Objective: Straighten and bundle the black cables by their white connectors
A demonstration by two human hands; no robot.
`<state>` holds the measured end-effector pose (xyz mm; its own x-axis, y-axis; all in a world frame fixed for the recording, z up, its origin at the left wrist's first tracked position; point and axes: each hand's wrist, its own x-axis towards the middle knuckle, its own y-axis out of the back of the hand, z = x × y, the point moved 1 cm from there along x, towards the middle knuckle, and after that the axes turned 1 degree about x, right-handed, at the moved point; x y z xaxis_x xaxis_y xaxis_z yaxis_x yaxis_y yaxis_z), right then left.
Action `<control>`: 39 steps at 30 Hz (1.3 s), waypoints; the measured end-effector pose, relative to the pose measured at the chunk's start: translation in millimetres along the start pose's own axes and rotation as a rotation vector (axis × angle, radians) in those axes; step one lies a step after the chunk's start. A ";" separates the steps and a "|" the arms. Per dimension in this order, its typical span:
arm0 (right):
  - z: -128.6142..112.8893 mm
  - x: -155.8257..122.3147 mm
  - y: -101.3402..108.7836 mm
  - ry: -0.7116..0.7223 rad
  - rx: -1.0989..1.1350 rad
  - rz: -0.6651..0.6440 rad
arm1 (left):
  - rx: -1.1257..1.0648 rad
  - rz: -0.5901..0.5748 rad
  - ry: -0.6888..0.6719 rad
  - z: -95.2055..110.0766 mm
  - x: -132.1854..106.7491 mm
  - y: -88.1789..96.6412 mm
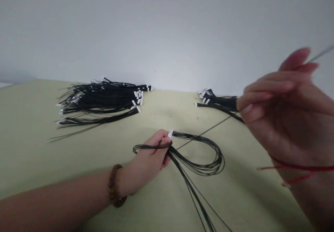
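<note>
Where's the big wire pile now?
In the head view, the large pile of black wires lies far left on the table near the wall, beyond the left hand gripping the looped wire bundle, left of the smaller pile.

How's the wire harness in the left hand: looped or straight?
Looped: the wire harness curls round in a ring back to the left hand, pinched near its white connector.

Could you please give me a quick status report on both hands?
Left hand pinches looped black wire bundle at its white connector. Right hand raised, pinching thin dark single wire. Large black wire pile beyond, apart.
</note>
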<state>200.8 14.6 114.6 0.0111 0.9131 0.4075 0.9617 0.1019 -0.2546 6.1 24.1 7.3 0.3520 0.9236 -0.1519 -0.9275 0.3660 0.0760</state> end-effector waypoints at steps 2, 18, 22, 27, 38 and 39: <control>-3.4 -7.4 -8.9 -0.087 -0.042 0.024 | 0.002 -0.009 0.003 -1.1 0.1 0.4; 48.0 -44.6 -22.8 0.468 -1.489 -0.405 | -0.380 -0.089 0.157 6.0 -2.0 -4.4; 48.4 -45.5 -23.8 0.502 -1.505 -0.422 | -0.395 -0.085 0.145 4.7 -1.1 -3.7; 49.9 -46.3 -24.5 0.535 -1.522 -0.446 | -0.432 -0.096 0.154 2.9 -1.2 -1.6; 48.4 -46.8 -23.1 0.551 -1.523 -0.450 | -0.412 -0.166 0.134 -1.7 -0.3 0.6; 48.2 -46.7 -23.2 0.553 -1.524 -0.447 | -0.403 -0.174 0.118 -2.3 -0.2 0.8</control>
<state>164.7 -11.3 59.3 -0.5474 0.6477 0.5299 0.2813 -0.4540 0.8454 5.0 24.0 5.1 0.5119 0.8244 -0.2415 -0.8389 0.4192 -0.3472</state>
